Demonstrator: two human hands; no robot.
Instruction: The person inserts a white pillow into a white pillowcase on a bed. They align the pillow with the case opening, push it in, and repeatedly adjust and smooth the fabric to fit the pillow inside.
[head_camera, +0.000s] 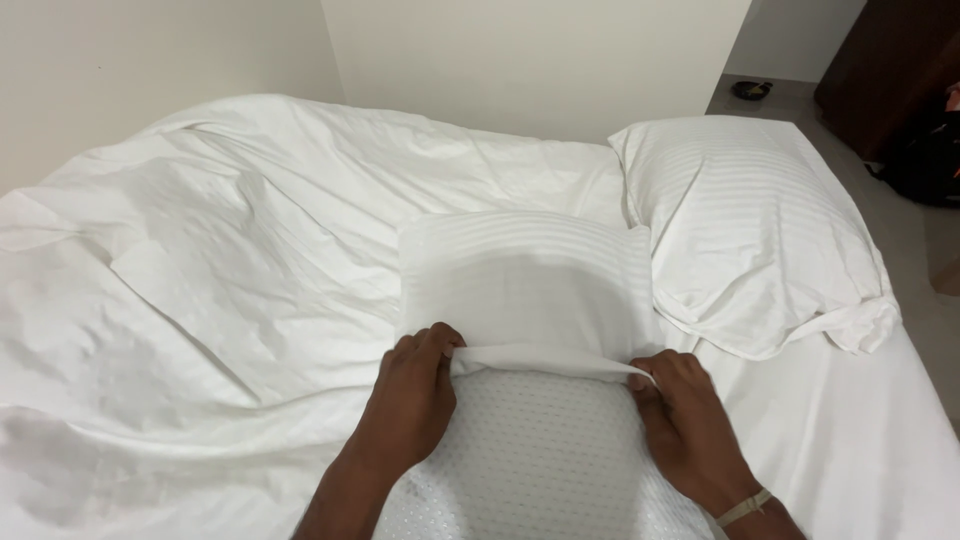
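Note:
A white pillow (530, 450) with a dotted, textured cover lies in front of me on the bed. A white striped pillowcase (520, 280) covers its far half. My left hand (415, 400) pinches the open edge of the pillowcase at its left corner. My right hand (685, 420) grips the same edge at the right corner. The hem stretches taut between both hands, across the pillow. A thin band sits on my right wrist.
A second pillow (750, 230) in a striped white case lies at the right on the bed. A rumpled white sheet (220, 260) covers the mattress. Beige walls stand behind; grey floor, a dark cupboard (885, 70) and a small dark dish (751, 89) are at the far right.

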